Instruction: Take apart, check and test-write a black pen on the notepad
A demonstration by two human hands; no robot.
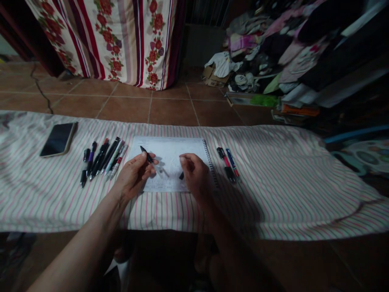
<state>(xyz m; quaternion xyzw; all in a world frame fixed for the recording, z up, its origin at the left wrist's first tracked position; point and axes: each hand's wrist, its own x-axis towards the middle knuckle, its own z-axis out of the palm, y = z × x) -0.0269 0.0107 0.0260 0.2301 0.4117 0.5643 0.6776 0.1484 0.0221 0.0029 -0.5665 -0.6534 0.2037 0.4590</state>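
Note:
My left hand [135,174] is closed on a black pen [146,154], held slanted over a spiral notebook [170,152] open on the striped cloth. My right hand [194,172] is curled into a pinch just right of it, holding a small dark piece [181,175], perhaps the pen's cap, against the page. A row of several pens [101,160] lies left of the notebook. Two more pens [228,163], one red and one blue, lie right of its spiral edge.
A phone [58,139] lies face up at the cloth's far left. The striped cloth [288,178] covers a low surface. Beyond it are a tiled floor [170,107], a flowered hanging cloth [121,36] and a pile of clothes [273,52] at the back right.

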